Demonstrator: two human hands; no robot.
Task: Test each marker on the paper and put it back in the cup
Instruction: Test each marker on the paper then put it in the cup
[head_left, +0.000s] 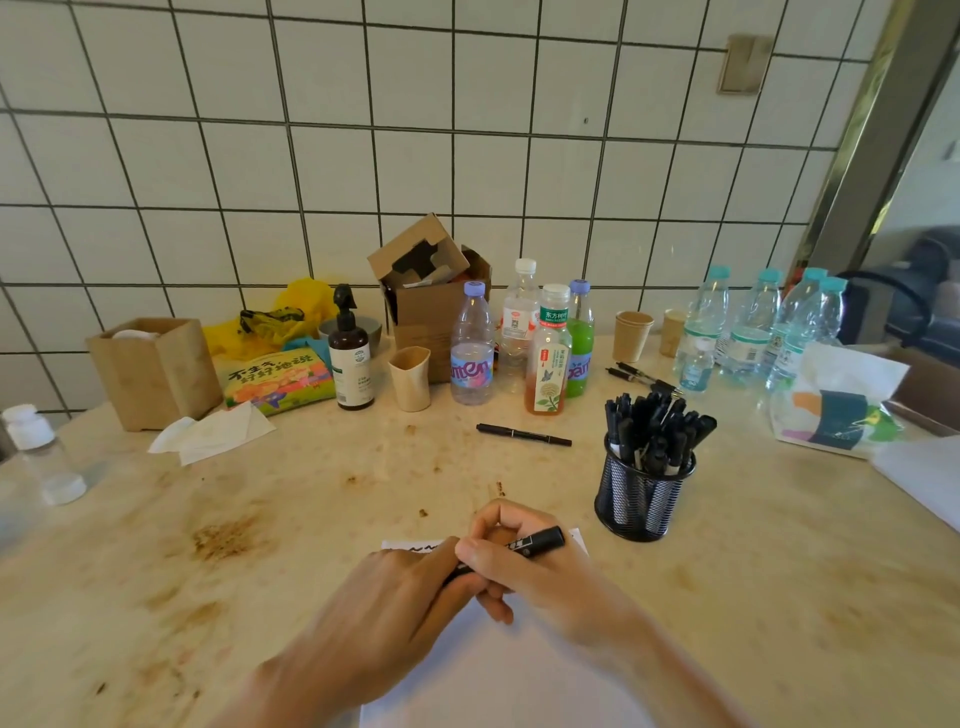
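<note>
A black marker (524, 545) is gripped by both hands, left (400, 592) and right (524, 566), over the paper (493, 675); if pulled apart abruptly, ink could be smeared.

Black marker (537, 543) held level over white paper (498, 670); scribbles at paper's far edge. Mesh cup (641, 501) upright at right, full of markers.

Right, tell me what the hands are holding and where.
A black marker: right hand grips its middle, left hand its near end.
</note>
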